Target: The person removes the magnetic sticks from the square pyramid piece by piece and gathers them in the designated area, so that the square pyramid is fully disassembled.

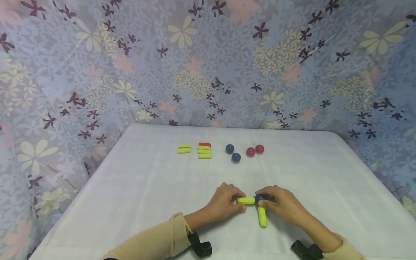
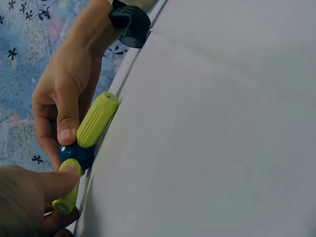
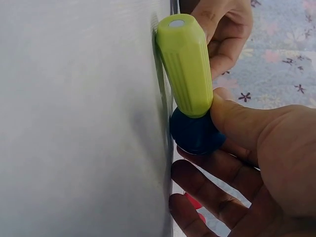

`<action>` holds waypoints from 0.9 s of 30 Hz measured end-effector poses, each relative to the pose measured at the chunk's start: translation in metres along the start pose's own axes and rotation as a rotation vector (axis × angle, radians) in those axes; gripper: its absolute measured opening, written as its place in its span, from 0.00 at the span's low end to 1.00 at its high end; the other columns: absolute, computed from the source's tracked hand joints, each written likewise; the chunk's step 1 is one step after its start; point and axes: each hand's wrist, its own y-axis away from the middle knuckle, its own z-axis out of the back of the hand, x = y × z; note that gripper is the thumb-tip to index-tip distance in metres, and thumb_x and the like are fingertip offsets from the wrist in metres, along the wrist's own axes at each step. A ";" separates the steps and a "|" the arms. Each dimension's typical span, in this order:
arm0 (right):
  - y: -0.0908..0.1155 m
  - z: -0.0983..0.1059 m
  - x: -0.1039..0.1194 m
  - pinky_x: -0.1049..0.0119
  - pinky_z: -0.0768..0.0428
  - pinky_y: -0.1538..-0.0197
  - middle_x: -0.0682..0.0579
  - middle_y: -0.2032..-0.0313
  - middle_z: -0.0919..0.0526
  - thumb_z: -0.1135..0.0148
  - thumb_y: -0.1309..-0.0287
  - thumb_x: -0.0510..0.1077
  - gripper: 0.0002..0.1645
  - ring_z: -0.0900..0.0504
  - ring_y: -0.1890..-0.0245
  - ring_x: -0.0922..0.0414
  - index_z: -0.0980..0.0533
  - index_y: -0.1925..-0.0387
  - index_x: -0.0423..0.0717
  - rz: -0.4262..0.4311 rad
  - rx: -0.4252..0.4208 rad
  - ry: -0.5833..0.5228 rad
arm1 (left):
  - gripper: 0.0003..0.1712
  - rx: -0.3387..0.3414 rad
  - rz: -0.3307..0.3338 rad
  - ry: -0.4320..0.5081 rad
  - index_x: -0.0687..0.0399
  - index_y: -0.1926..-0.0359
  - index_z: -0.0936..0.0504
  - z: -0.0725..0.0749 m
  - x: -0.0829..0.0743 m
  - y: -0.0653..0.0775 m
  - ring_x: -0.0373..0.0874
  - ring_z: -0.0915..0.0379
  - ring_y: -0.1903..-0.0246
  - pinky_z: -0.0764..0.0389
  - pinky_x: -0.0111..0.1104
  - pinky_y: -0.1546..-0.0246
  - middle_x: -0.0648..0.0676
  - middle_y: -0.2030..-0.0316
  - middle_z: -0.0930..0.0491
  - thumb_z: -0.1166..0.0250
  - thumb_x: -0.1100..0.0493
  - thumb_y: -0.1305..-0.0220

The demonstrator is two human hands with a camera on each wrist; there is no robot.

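Observation:
A dark blue ball joins two yellow-green ribbed sticks near the table's front. My left hand pinches one stick between thumb and fingers; it runs sideways to the ball. With thumb and fingertips, my right hand grips the ball from the right. The second stick points from the ball toward the front edge, and its free end shows a small silvery disc in the right wrist view. In that view the blue ball sits between my right thumb and fingers, partly covered by the stick.
Farther back lie two yellow-green sticks side by side, then a row of several more with a red stick behind. Two blue balls and two red balls rest to their right. White cloth covers the table; flowered fabric hangs behind.

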 end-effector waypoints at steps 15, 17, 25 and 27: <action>-0.002 0.001 -0.001 0.49 0.24 0.50 0.56 0.55 0.16 0.34 0.47 0.50 0.18 0.21 0.52 0.53 0.20 0.53 0.54 0.013 0.030 -0.012 | 0.09 -0.089 -0.016 -0.014 0.46 0.62 0.14 0.005 -0.002 -0.003 0.32 0.39 0.69 0.39 0.20 0.67 0.43 0.69 0.21 0.31 0.53 0.46; -0.002 0.001 -0.001 0.49 0.24 0.50 0.55 0.54 0.16 0.35 0.47 0.51 0.18 0.21 0.52 0.53 0.20 0.53 0.55 0.017 0.040 -0.010 | 0.09 -0.104 -0.006 -0.005 0.46 0.61 0.14 0.008 0.002 -0.001 0.33 0.38 0.68 0.38 0.21 0.67 0.44 0.69 0.21 0.31 0.54 0.46; -0.002 0.002 -0.002 0.48 0.25 0.48 0.53 0.52 0.17 0.34 0.48 0.51 0.19 0.21 0.49 0.50 0.20 0.52 0.55 -0.024 0.058 -0.021 | 0.11 -0.243 0.078 0.043 0.50 0.60 0.15 0.046 0.045 0.008 0.41 0.33 0.64 0.34 0.29 0.61 0.48 0.67 0.19 0.32 0.57 0.46; -0.001 0.002 -0.002 0.47 0.25 0.48 0.52 0.51 0.17 0.34 0.48 0.51 0.19 0.21 0.49 0.50 0.20 0.52 0.55 -0.023 0.059 -0.027 | 0.11 -0.271 0.137 0.049 0.50 0.59 0.15 0.058 0.060 0.009 0.43 0.33 0.63 0.34 0.32 0.61 0.49 0.66 0.19 0.32 0.56 0.45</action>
